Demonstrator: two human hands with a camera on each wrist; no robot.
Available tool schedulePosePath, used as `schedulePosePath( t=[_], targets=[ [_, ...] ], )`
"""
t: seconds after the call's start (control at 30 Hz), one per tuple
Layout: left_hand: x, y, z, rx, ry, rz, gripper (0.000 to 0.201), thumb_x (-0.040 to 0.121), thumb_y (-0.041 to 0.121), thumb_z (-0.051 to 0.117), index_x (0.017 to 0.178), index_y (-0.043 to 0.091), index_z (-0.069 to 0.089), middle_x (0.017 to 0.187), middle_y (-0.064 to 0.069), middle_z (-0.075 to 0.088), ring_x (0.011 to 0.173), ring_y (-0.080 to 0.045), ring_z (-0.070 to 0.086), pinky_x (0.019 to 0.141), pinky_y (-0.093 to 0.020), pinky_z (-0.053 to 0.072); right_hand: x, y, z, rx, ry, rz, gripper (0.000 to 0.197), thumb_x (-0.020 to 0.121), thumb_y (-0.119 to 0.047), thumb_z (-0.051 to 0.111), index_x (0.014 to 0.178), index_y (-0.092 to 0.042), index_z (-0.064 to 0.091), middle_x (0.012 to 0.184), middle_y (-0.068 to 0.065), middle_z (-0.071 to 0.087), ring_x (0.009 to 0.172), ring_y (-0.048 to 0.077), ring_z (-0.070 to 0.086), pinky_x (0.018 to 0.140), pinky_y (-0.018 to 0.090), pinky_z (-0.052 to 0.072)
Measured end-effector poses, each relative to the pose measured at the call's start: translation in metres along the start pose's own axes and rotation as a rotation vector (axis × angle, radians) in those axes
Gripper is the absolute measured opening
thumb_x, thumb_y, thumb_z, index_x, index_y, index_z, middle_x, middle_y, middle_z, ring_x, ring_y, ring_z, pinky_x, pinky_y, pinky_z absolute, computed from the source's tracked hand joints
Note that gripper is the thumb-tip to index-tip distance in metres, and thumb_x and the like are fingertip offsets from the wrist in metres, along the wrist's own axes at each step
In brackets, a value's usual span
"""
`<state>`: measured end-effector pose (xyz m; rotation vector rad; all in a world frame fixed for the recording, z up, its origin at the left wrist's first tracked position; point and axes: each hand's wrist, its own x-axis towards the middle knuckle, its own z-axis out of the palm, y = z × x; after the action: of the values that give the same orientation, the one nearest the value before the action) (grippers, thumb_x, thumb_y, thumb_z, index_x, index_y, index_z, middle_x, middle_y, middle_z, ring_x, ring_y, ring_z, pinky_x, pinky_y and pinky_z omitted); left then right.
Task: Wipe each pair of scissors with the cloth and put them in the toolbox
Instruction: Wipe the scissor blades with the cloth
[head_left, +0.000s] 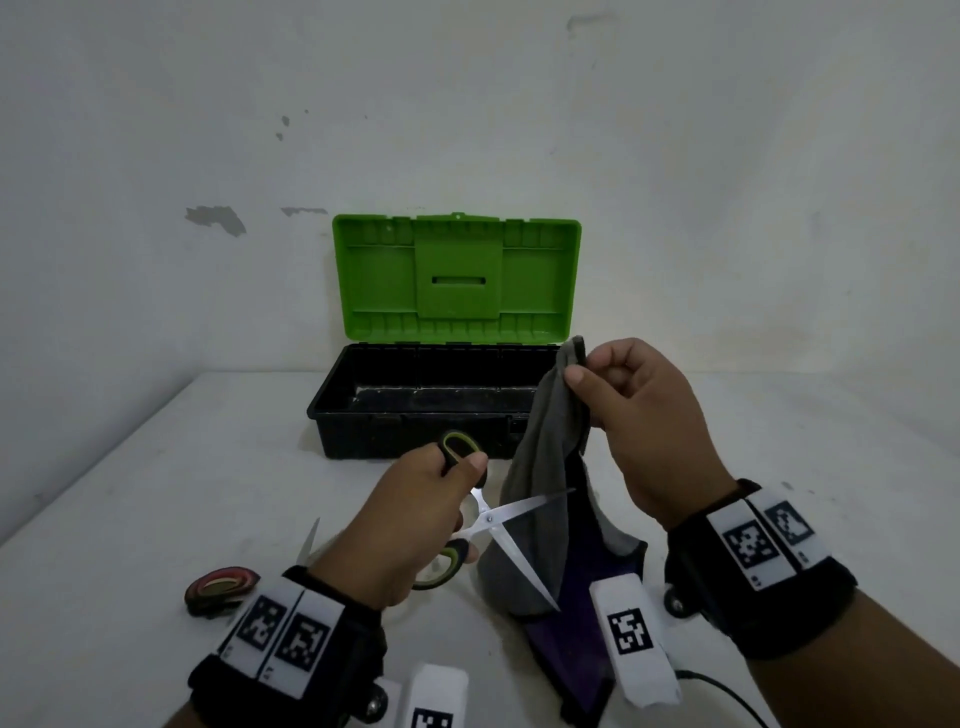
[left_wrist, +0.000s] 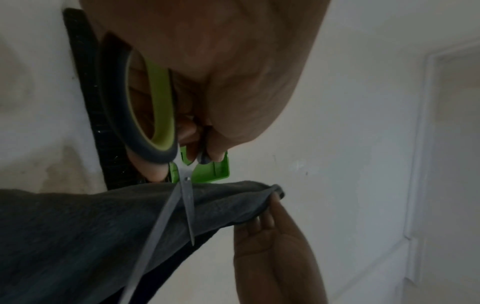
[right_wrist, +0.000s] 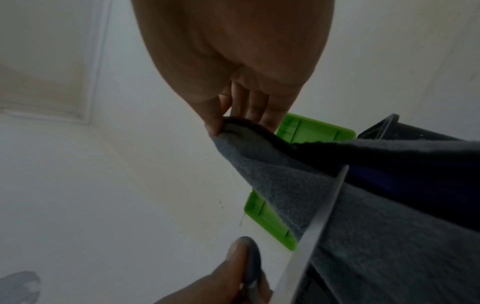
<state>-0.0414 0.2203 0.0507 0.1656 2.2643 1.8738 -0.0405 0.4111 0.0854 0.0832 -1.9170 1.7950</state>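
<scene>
My left hand grips green-and-grey-handled scissors by the loops, blades spread open in front of the cloth. My right hand pinches the top corner of a grey cloth and holds it hanging, its lower end on the table. In the left wrist view the scissors lie across the cloth. The right wrist view shows one blade against the cloth. The toolbox stands open behind, black tub with its green lid raised; its inside looks empty.
A second pair of scissors with red-brown handles lies at the front left of the white table, partly hidden by my left wrist. A wall rises close behind the toolbox. A black cable runs at the front right.
</scene>
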Motion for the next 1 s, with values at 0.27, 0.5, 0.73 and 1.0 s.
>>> schedulePosePath(
  t=[0.27,0.5,0.73,1.0],
  targets=[
    [0.011,0.0,-0.01,-0.087,0.102,0.051,0.039,0.098,0.035,0.053,0.097,-0.005,0.052,0.055,0.005,0.028,0.05,-0.014,0.028,0.065,-0.063,0.053,-0.034,0.0,-0.016,-0.007,-0.531,-0.061,0.018,0.088,0.009,0.063,0.091,-0.005,0.053,0.074,0.004,0.07,0.07,0.018,0.066,0.068,0.021,0.05],
    [0.005,0.012,-0.01,-0.022,0.107,0.175,0.031,0.098,0.035,0.053,0.084,0.007,0.056,0.049,0.009,0.032,0.045,-0.009,0.03,0.059,-0.046,0.051,-0.047,-0.001,-0.034,-0.271,-0.59,-0.192,0.018,0.085,-0.024,0.072,0.094,-0.01,0.065,0.09,0.006,0.07,0.086,0.021,0.068,0.08,0.037,0.055],
    [-0.002,0.02,-0.007,0.019,0.072,0.215,0.024,0.097,0.035,0.054,0.083,0.015,0.059,0.049,0.009,0.037,0.045,-0.007,0.037,0.055,-0.038,0.059,-0.027,0.009,-0.023,-0.782,-0.455,-0.466,0.029,0.083,-0.029,0.075,0.111,-0.027,0.071,0.095,-0.022,0.054,0.083,-0.005,0.053,0.076,0.008,0.04],
    [-0.005,0.022,-0.003,0.205,0.012,0.382,0.02,0.097,0.028,0.055,0.08,0.017,0.057,0.049,0.007,0.049,0.043,-0.01,0.047,0.05,-0.042,0.057,-0.014,-0.004,-0.013,-0.868,-0.736,-0.406,0.02,0.082,-0.044,0.07,0.091,-0.026,0.073,0.086,-0.01,0.068,0.08,0.007,0.06,0.072,0.032,0.049]
  ],
)
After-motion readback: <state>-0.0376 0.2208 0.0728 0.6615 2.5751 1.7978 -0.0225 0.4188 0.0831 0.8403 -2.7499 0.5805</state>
